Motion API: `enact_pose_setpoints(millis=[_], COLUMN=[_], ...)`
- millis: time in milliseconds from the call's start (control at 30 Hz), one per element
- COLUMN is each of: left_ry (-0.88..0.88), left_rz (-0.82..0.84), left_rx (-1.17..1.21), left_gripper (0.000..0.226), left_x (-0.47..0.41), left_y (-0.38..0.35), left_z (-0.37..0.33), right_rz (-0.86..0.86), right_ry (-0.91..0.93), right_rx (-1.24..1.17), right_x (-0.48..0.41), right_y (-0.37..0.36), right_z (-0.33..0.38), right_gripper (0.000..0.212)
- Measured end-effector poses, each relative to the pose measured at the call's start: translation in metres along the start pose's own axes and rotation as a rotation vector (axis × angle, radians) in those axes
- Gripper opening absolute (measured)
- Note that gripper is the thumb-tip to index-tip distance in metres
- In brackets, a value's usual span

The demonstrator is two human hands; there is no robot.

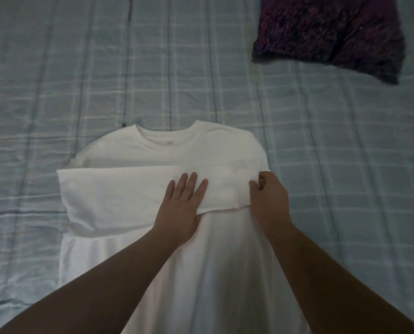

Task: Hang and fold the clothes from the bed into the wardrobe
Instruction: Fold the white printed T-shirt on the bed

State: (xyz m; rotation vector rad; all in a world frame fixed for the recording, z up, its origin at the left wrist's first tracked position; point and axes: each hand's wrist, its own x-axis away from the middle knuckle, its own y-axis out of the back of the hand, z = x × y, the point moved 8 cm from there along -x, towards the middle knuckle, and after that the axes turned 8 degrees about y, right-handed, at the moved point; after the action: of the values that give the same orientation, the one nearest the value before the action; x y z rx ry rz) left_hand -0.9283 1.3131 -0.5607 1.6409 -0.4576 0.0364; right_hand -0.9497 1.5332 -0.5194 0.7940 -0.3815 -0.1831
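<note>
A white long-sleeved shirt lies flat on the bed, collar away from me. One sleeve is folded across the chest from the right toward the left. My left hand rests flat on that folded sleeve, fingers apart. My right hand pinches the shirt's fabric at the right shoulder fold, thumb and fingers closed on the cloth. The wardrobe is out of view.
A dark purple patterned garment lies at the far right of the bed. The bed is covered by a pale blue checked sheet that spreads around the shirt on all sides.
</note>
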Motion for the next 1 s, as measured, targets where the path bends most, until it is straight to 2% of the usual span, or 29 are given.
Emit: enact_pose_setpoints(millis=[67,167,267,333,400,467,533,633,700,767,900,1000], left_ry=[-0.036,-0.081,-0.030,0.022,0.034,0.031,0.049,0.013,-0.073,-0.145,-0.332,-0.432], left_rz=[0.005,0.004,-0.038,-0.054,-0.054,-0.059,-0.066,-0.117,-0.145,-0.139,-0.022,0.010], left_rx=[-0.002,0.008,0.041,0.053,0.033,0.020,0.052,0.118,0.222,0.388,0.499,0.474], left_gripper=[0.080,0.070,0.061,0.058,0.059,0.061,0.061,0.056,0.048,0.043,0.033,0.035], left_x=[0.002,0.008,0.006,0.001,-0.002,-0.003,-0.003,-0.003,0.002,0.012,0.026,0.027], left_y=[0.001,0.002,0.006,0.003,-0.004,-0.008,-0.004,0.014,0.027,0.042,0.047,0.040], left_z=[0.000,-0.006,-0.010,-0.010,-0.012,-0.014,-0.016,-0.028,-0.048,-0.075,-0.141,-0.175], right_rz=[-0.044,-0.148,0.025,0.160,0.224,0.228,0.169,-0.079,-0.206,-0.255,-0.146,0.007], right_ry=[0.066,0.393,0.578,0.583,0.555,0.561,0.554,0.458,0.261,0.005,-0.323,-0.359], right_rx=[-0.028,0.241,0.430,0.588,0.661,0.620,0.455,0.127,0.017,0.007,0.023,0.032], right_x=[0.008,0.026,0.037,0.041,0.043,0.045,0.050,0.069,0.091,0.117,0.166,0.189], right_y=[0.004,0.008,-0.028,-0.054,-0.064,-0.063,-0.049,0.002,0.036,0.058,0.065,0.052], right_z=[0.008,0.037,0.039,0.019,0.001,-0.004,-0.001,-0.006,-0.036,-0.079,-0.148,-0.160], right_gripper=[0.037,0.047,0.052,0.057,0.061,0.061,0.056,0.047,0.048,0.045,0.036,0.035])
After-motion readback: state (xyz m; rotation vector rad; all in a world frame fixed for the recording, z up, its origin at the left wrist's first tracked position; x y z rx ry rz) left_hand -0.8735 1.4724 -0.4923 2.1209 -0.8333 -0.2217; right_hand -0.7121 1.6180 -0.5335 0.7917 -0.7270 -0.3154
